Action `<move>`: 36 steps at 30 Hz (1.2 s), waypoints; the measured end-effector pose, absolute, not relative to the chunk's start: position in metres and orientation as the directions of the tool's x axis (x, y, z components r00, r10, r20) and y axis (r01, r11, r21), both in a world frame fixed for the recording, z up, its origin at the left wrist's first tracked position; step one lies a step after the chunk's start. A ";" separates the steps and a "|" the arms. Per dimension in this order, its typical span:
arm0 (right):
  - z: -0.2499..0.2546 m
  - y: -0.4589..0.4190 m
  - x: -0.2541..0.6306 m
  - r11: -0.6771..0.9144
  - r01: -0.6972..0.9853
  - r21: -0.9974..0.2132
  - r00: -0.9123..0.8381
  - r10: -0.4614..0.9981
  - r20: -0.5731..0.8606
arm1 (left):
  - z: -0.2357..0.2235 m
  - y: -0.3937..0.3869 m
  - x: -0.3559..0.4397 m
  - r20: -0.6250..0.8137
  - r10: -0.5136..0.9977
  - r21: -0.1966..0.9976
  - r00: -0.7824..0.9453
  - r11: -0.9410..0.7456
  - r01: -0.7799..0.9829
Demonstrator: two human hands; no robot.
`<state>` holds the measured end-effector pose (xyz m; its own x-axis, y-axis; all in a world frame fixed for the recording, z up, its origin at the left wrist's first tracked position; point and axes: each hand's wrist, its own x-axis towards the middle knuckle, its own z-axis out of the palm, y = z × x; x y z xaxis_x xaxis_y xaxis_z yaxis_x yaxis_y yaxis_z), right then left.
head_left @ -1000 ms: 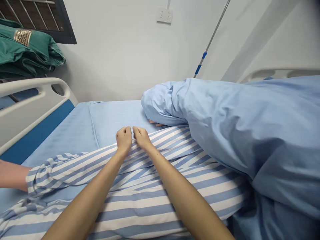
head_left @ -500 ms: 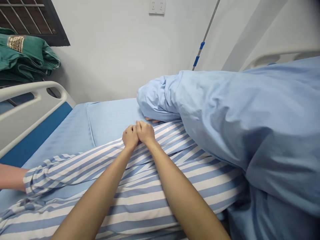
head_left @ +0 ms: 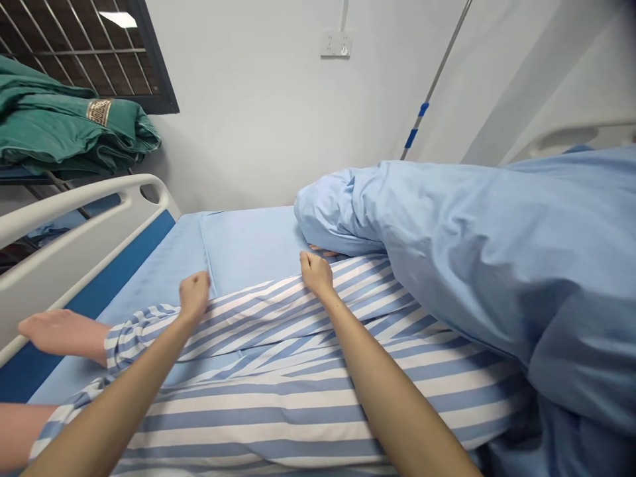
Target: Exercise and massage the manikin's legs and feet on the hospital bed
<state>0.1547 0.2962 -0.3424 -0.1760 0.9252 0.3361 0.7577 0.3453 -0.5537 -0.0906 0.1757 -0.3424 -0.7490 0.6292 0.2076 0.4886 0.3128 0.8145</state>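
Observation:
A person in blue-and-white striped pyjama trousers [head_left: 298, 371] lies on the bed; a bare foot [head_left: 59, 331] sticks out of the far leg at the left. My left hand [head_left: 193, 296] is closed on the far edge of the striped cloth near the ankle. My right hand [head_left: 314, 273] is closed on the same far edge higher up the leg, next to the light blue duvet [head_left: 472, 252], which is folded back over the upper body. Fingertips of the lying person [head_left: 325, 252] show under the duvet's edge.
The bed has a light blue sheet [head_left: 238, 245] and a white-and-blue footboard [head_left: 74, 245] at the left. Folded green cloths [head_left: 74, 132] lie on a rack beyond it. A metal pole [head_left: 432, 86] leans against the white wall; a socket [head_left: 335, 43] sits above.
My hands were side by side on the far edge of the striped leg. The left hand has slid left toward the ankle, and the view has shifted so the foot shows.

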 end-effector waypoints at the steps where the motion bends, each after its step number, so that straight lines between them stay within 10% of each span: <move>1: -0.343 0.296 0.153 0.340 0.769 -0.541 -0.172 0.926 0.337 | -0.344 0.162 -0.111 0.199 0.595 0.817 -0.779 0.338 0.467; 12: -0.338 0.286 0.125 0.221 0.910 -0.350 -0.147 0.963 0.225 | -0.365 0.125 -0.160 0.157 0.675 0.675 -0.721 0.459 0.577; 17: -0.342 0.234 0.013 0.466 0.614 -0.637 -0.445 0.871 0.208 | -0.367 0.122 -0.163 0.158 0.667 0.718 -0.728 0.429 0.549; 24: -0.366 0.161 -0.109 0.368 0.054 -0.928 -0.559 0.781 0.278 | -0.369 0.123 -0.176 0.187 0.634 0.873 -0.751 0.243 0.423; 31: -0.359 0.176 -0.105 -0.014 -0.001 -1.000 -0.442 0.897 -0.012 | -0.367 0.153 -0.156 0.101 0.491 0.923 -0.866 0.279 0.266; 36: -0.349 0.182 -0.090 0.292 0.161 -0.943 -0.471 0.862 0.186 | -0.363 0.143 -0.143 0.145 0.504 0.919 -0.851 0.250 0.304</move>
